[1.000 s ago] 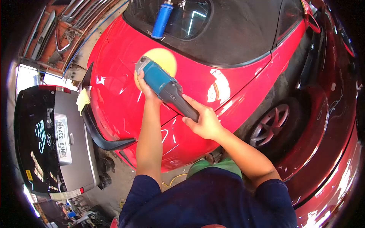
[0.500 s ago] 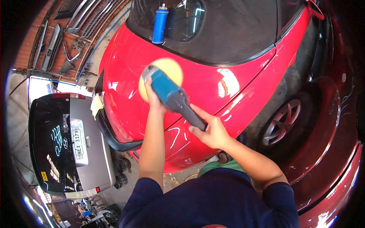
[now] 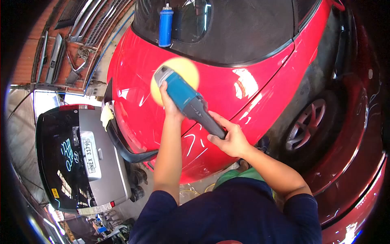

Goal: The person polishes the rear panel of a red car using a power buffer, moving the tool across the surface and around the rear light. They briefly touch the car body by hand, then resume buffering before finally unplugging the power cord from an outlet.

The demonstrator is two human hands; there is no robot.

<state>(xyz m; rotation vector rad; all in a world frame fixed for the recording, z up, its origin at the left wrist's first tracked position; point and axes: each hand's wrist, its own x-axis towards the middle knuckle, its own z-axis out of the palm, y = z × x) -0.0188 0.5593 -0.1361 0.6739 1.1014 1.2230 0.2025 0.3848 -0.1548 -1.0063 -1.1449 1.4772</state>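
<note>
A teal and black power polisher [image 3: 183, 93] with a round yellow foam pad [image 3: 187, 70] lies over the glossy red car panel [image 3: 136, 61]. The pad is blurred at its edge and appears to rest against the paint. My left hand [image 3: 171, 103] is closed around the polisher's front body, just behind the head. My right hand [image 3: 230, 137] wraps the black rear handle. Beyond the pad, a blue bottle [image 3: 165, 26] stands on the dark soft top and window area of the red car.
A yellow cloth [image 3: 107, 116] hangs on the car's black spoiler [image 3: 132, 155]. To the left is a grey vehicle [image 3: 103, 162] with a dark rear window. A dark red car [image 3: 345, 162] with an exposed wheel [image 3: 306, 125] stands at the right. Car grilles [image 3: 87, 24] line the upper-left wall.
The view has shifted slightly. Both hands still hold the polisher, which has stayed over nearly the same part of the red panel.
</note>
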